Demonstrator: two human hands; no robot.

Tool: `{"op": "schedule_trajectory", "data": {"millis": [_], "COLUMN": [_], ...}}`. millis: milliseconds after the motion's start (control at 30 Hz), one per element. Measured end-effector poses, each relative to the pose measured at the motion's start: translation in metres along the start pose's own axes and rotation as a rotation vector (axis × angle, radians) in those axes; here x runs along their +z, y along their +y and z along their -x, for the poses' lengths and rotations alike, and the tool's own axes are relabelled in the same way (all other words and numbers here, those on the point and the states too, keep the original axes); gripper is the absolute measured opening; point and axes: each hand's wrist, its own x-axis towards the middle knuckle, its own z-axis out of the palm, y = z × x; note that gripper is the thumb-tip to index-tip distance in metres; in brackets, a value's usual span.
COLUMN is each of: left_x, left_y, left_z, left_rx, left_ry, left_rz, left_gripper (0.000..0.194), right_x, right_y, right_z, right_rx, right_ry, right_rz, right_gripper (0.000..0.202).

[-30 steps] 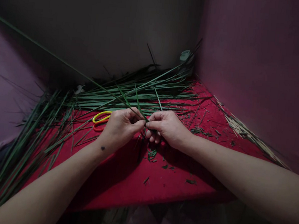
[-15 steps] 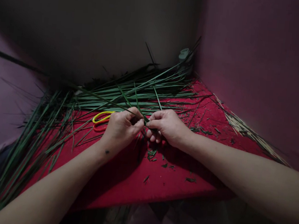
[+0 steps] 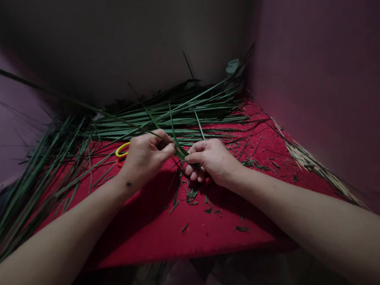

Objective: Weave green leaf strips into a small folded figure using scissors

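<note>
Green leaf strips (image 3: 180, 149) stretch between my two hands above the red cloth, with a few ends poking up and away from me. My left hand (image 3: 150, 152) pinches a long strip that runs off to the upper left. Thumb and fingers of my right hand (image 3: 213, 162) are closed on the strips' other side, where they cross. Partly behind my left hand lie scissors with yellow and red handles (image 3: 122, 150).
Long green leaves (image 3: 166, 113) lie heaped along the back and down the left side. Cut scraps (image 3: 191, 196) dot the red cloth (image 3: 153, 242). Pale thin sticks (image 3: 315, 166) line the right wall. A whitish container (image 3: 232, 67) stands in the back corner.
My left hand has shifted left and slightly up, away from my right hand, exposing more of the strips between them and covering more of the scissors. My right hand has hardly moved.
</note>
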Motion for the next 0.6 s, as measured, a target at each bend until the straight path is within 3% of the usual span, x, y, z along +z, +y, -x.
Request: {"op": "schedule_trajectory", "data": {"millis": [167,400,600], "left_x": [-0.001,-0.012,-0.018], "left_y": [-0.002,-0.010,-0.024], "left_z": [-0.003,-0.014,-0.021], "left_rx": [0.043,-0.177,-0.092], "left_ry": [-0.006,-0.018,0.086], "left_rz": [-0.062,0.179,-0.016], "left_gripper": [0.008,0.009,0.010], "right_x": [0.000,-0.001,0.000], "right_y": [0.001,-0.002,-0.002], "right_z": [-0.001,0.002,0.003], "right_rx": [-0.001,0.026,0.049], "right_ry": [-0.002,-0.003,-0.004], "right_rz": [-0.008,0.014,0.011], "right_gripper": [0.019,0.015,0.015]}}
